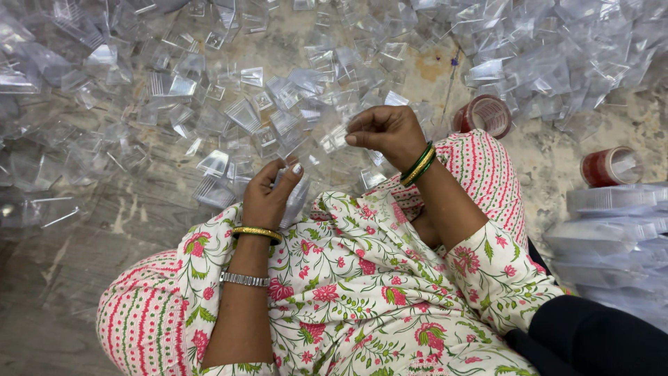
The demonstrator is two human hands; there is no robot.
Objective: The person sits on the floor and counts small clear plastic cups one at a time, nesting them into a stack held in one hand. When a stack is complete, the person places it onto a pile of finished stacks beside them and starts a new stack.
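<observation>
My left hand [268,198] is closed around a small stack of clear plastic pouches [296,198], held just above my knee. My right hand [383,132] hovers a little higher and to the right, fingers pinched together; whether a clear pouch sits between them I cannot tell. Gold bangles and a metal watch band ring my left wrist, green and gold bangles my right. My lap, in floral pink and green cloth, fills the lower middle.
Several loose clear pouches [229,111] lie scattered over the stone floor [62,278] ahead and to the left. Two rolls of red tape [487,115] [609,166] lie to the right. A neat pile of flat clear bags [612,237] is stacked at the right edge.
</observation>
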